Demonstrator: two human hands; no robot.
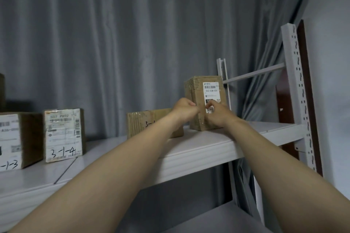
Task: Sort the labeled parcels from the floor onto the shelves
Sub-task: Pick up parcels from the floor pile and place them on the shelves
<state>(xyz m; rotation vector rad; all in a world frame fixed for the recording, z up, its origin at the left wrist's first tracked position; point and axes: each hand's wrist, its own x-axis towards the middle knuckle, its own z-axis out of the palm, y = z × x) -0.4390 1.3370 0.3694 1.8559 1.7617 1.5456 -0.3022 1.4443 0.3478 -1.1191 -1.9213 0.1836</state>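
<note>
**Upright parcel on shelf, both hands at its front**

Surroundings: The upright parcel (pixel 197 89), brown card with a white label (pixel 211 89) reading 032-038-E01, stands on the white shelf (pixel 208 149). Just left of it lies a low carton (pixel 144 123) with handwriting beginning "3-"; the left forearm crosses that carton and hides the rest of the mark. Further left stands a parcel marked 3-1-4 (pixel 63 134), and beyond that, at the frame edge, one ending "-1-3" (pixel 17 138). Right of the upright parcel rise the slotted rack post (pixel 297 91) and a crossbar (pixel 253 73). A grey curtain (pixel 132 34) hangs behind. A lower shelf (pixel 217 217) shows beneath.

Hands: Both arms reach forward, almost straight. The left hand (pixel 186 109) sits at the parcel's left front corner, fingers curled. The right hand (pixel 217 114) lies on the front face, fingers bent and covering the lower label. I cannot tell whether either hand is grasping the parcel or only resting against it.
</note>
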